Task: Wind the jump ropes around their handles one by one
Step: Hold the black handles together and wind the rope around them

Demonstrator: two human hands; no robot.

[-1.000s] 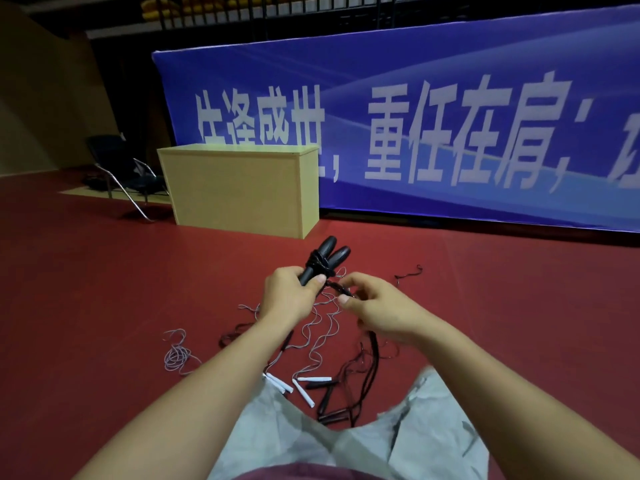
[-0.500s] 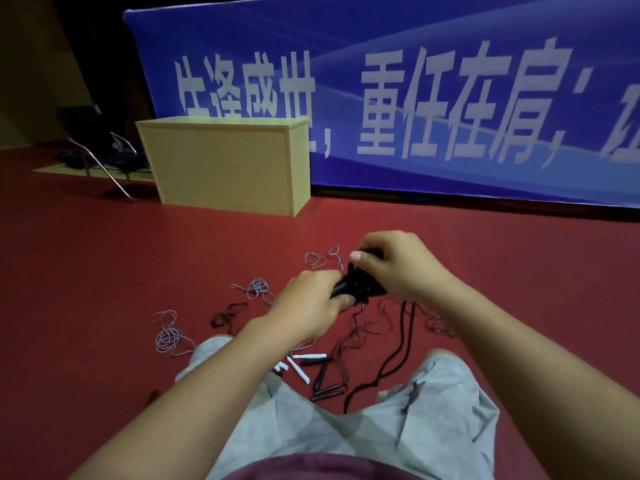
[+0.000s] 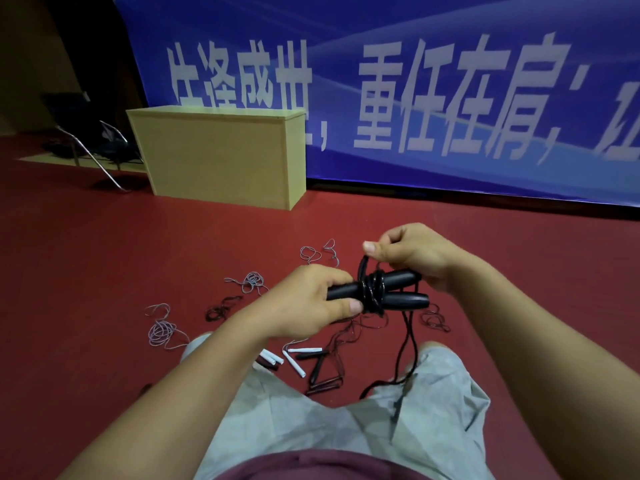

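Two black handles (image 3: 398,289) in left hand (image 3: 304,306); right hand (image 3: 412,254) apparently pinching rope (image 3: 363,268).

Loose ropes (image 3: 249,292) lie on the floor (image 3: 86,271) before the box (image 3: 221,161), chair (image 3: 86,140) left.

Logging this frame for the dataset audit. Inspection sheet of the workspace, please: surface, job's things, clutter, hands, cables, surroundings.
Surface: red floor; the person sits on it in grey shorts.
Job's things: two black handles held side by side, black rope coiled round their middle, its loose tail hanging down over the shorts.
Clutter: white handles and dark handles on the floor between the legs, with loose white rope and dark rope.
Hands: left hand grips the handles' left end; right hand pinches the rope above them.
Cables: nothing seen.
Surroundings: wooden box, blue banner, a chair at the far left.
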